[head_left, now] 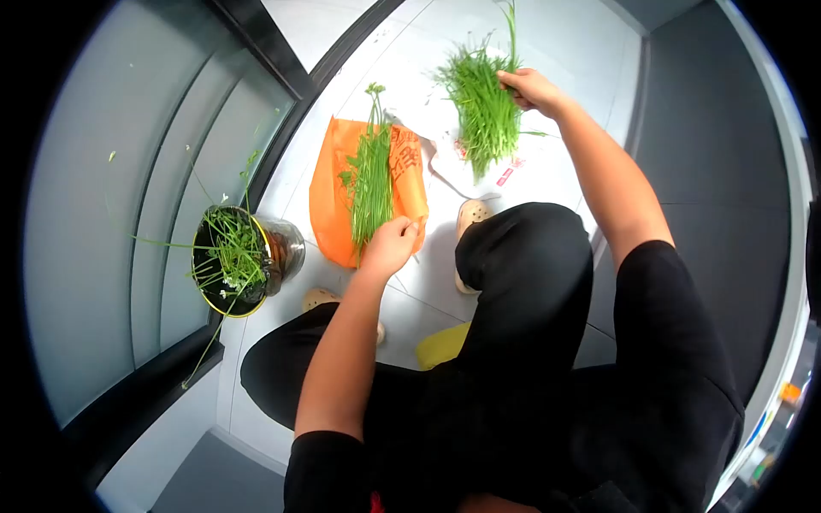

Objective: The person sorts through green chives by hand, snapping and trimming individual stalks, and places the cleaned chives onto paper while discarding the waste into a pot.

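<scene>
A bundle of garlic chives (373, 175) lies lengthwise on an orange plastic bag (329, 205) on the floor. My left hand (391, 245) is closed at the near right edge of that bag, by the lower ends of the bundle; what its fingers hold is hidden. Farther off, a bigger heap of loose chives (487, 111) rests on a white plastic bag (453, 162) with red print. At this heap's right side my right hand (532, 91) is closed on some chives, and a taller stalk rises just beyond the fingers.
On my left stands a bin (256, 224) filled with green stalks and small white flowers, some hanging over its rim. Behind it are glass door panels (154, 171) with a dark frame. A grey panel (718, 171) stands at the right. Something yellow-green (440, 346) lies beneath my legs.
</scene>
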### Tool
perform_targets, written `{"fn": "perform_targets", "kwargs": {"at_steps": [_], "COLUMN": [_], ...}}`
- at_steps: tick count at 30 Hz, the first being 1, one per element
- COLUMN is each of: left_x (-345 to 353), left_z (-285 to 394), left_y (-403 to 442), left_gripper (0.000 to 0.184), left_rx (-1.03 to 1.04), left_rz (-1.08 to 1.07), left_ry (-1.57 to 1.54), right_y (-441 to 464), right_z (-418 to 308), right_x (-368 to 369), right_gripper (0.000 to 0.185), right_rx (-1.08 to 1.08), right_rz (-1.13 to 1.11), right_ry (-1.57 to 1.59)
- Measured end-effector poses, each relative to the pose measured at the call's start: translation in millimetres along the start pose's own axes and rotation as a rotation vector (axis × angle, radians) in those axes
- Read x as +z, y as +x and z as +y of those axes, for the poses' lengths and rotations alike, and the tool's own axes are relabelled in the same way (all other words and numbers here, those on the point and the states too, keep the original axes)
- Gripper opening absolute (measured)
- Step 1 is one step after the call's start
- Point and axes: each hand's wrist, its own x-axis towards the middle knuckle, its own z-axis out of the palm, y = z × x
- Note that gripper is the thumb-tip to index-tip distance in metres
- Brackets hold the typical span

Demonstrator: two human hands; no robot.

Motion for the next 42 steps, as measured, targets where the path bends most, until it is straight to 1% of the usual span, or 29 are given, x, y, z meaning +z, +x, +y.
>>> {"fn": "perform_targets", "kwargs": {"at_steps": [2, 3, 5, 6, 7, 8, 9, 10, 11, 13, 15, 16, 18, 19, 21, 22, 24, 25, 27, 29, 31, 32, 33, 35, 36, 37, 39, 41, 42], "left_x": [5, 30, 31, 35, 37, 35, 31, 26, 23, 16, 15, 19, 27, 32, 42, 46, 54, 52, 46, 44, 41, 38, 34, 29, 26, 23, 12, 4, 5], "left_z": [-41, -59, -111, -122, -128, -135, -141, -147, -152, -152, -139, -143, -154, -153, -151, -161, -181, -183, -184, -188, -197, -199, -195, -183, -172, -160, -137, -131, -144], "left_y": [-18, 56, 47, 34, 37, 43, 50, 56, 62, 64, 66, 69, 74, 74, 69, 71, 73, 71, 66, 65, 65, 69, 70, 65, 63, 62, 53, 57, 62], "left_gripper": [0.029, 0.029, 0.026, 0.026, 0.026, 0.027, 0.029, 0.029, 0.029, 0.03, 0.03, 0.03, 0.03, 0.03, 0.029, 0.029, 0.027, 0.027, 0.024, 0.023, 0.022, 0.023, 0.024, 0.027, 0.029, 0.029, 0.032, 0.032, 0.033], "left_rx": [-0.31, -0.273, -0.261, -0.355, -0.38, -0.392, -0.401, -0.425, -0.475, -0.538, -0.572, -0.576, -0.614, -0.618, -0.573, -0.576, -0.532, -0.531, -0.497, -0.493, -0.486, -0.493, -0.497, -0.5, -0.524, -0.506, -0.527, -0.457, -0.386], "left_rz": [-0.019, -0.017, 0.107, 0.114, 0.103, 0.192, 0.284, 0.278, 0.311, 0.332, 0.275, 0.266, 0.004, -0.001, 0.046, 0.036, 0.171, 0.163, 0.176, 0.205, 0.237, 0.258, 0.274, 0.339, 0.402, 0.41, 0.484, 0.466, 0.399], "left_ry": [0.041, 0.001, 0.159, 0.194, 0.183, 0.214, 0.255, 0.262, 0.239, 0.224, 0.245, 0.243, 0.422, 0.416, 0.493, 0.489, 0.434, 0.436, 0.211, 0.144, 0.081, 0.065, 0.05, 0.1, 0.147, 0.14, 0.195, 0.131, -0.005], "right_y": [17, 69, 104, 107, 112, 118, 120, 113, 115, 106, 99, 100, 95, 87, 77, 65, 37, 34, 24, 26, 21, 16, 8, -8, -13, -18, -32, -48, -58], "right_z": [39, 49, 98, 115, 112, 106, 87, 56, 46, 35, 32, 42, 79, 100, 164, 170, 181, 196, 215, 223, 206, 196, 186, 162, 152, 141, 112, 74, 58], "right_x": [-12, -60, -52, -36, -25, -11, 13, 48, 78, 139, 190, 215, 258, 276, 311, 316, 329, 334, 340, 336, 328, 325, 323, 316, 308, 300, 287, 270, 264], "right_gripper": [0.041, 0.04, 0.043, 0.043, 0.043, 0.042, 0.04, 0.033, 0.034, 0.035, 0.034, 0.034, 0.029, 0.025, 0.033, 0.033, 0.032, 0.032, 0.033, 0.034, 0.024, 0.021, 0.021, 0.018, 0.013, 0.013, 0.014, 0.013, 0.013], "right_rx": [0.186, 0.317, 0.377, 0.41, 0.295, 0.174, 0.028, -0.023, -0.139, -0.194, -0.272, -0.119, 0.176, 0.317, 0.567, 0.577, 0.642, 0.649, 0.384, 0.393, 0.548, 0.624, 0.615, 0.615, 0.579, 0.563, 0.53, 0.486, 0.45], "right_rz": [0.127, 0.273, 0.311, 0.267, 0.161, 0.051, -0.087, -0.201, -0.259, -0.506, -0.788, -0.826, -0.824, -0.784, -0.733, -0.736, -0.579, -0.578, -0.247, -0.242, -0.289, -0.257, -0.248, -0.204, -0.283, -0.273, -0.399, -0.389, -0.379], "right_ry": [-0.131, -0.272, -0.588, -0.59, -0.69, -0.779, -0.714, -0.799, -0.806, -0.823, -1.026, -0.954, -0.767, -0.655, -0.644, -0.643, -0.613, -0.608, -0.689, -0.662, -0.363, -0.126, -0.128, 0.222, 0.339, 0.332, 0.522, 0.518, 0.584]}}
